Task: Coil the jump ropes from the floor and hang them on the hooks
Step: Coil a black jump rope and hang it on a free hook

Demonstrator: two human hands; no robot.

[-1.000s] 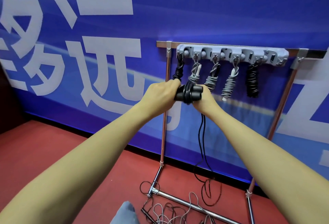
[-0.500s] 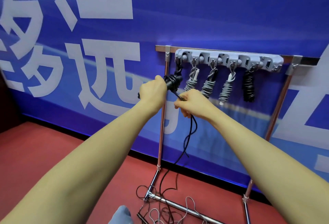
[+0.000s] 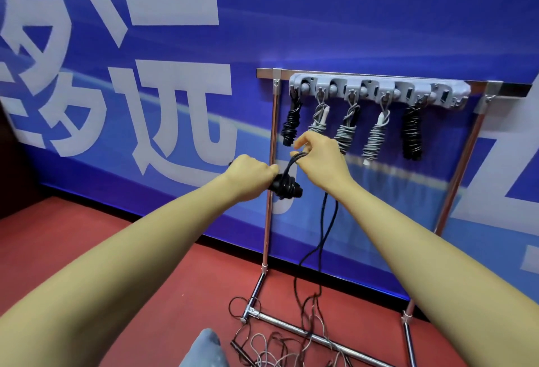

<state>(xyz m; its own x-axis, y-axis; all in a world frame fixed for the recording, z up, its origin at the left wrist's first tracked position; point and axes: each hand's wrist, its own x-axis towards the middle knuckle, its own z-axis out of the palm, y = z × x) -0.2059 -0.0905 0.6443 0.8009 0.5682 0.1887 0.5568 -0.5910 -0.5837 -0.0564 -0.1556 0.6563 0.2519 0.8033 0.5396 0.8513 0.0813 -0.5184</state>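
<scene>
My left hand (image 3: 250, 174) grips the black handles (image 3: 287, 188) of a jump rope, with a few turns of cord wound round them. My right hand (image 3: 319, 153) pinches the doubled black cord (image 3: 294, 159) just above the handles. The rest of that cord (image 3: 326, 229) hangs down to the floor. Ahead, a grey hook rail (image 3: 379, 92) on a chrome rack carries several coiled ropes: black ones (image 3: 291, 121) at both ends and grey ones (image 3: 374, 139) between.
The chrome rack's left post (image 3: 269, 180) stands right behind my hands, and its base bar (image 3: 309, 334) lies on the red floor. Loose grey and black ropes (image 3: 280, 349) lie tangled by the base. A blue banner wall (image 3: 145, 89) is behind.
My left hand with the handles has dropped lower and to the right. My right hand has lifted the cord up over the handles. The view has tilted slightly.
</scene>
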